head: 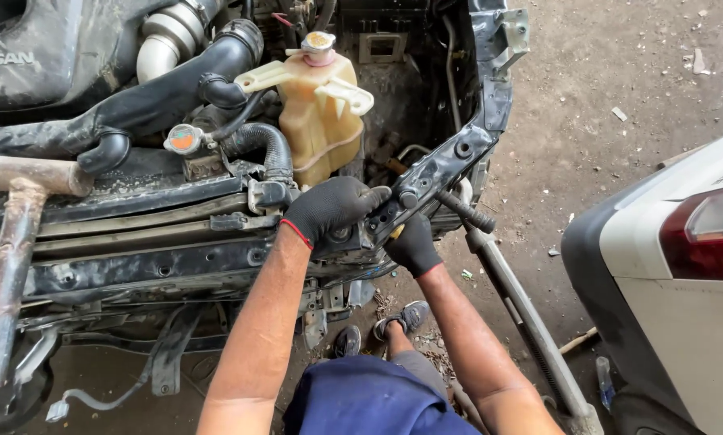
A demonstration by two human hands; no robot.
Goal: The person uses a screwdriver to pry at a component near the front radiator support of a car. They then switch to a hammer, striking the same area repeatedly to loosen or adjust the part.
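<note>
Blue trousers [369, 399] sit nearest. Both gloved hands meet at the black radiator support bracket [450, 161]: left hand [329, 209] fingers closed on its near end, right hand [412, 246] gripping underneath, right of the coolant reservoir [321, 113].

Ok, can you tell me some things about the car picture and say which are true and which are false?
1. Both hands wear black gloves. True: the left hand and the right hand do.
2. The yellowish tank has no cap. False: a cap sits on top.
3. A rusty hammer rests on the car's front. True.
4. The left hand holds the hammer. False: it grips the black metal bracket.
</note>
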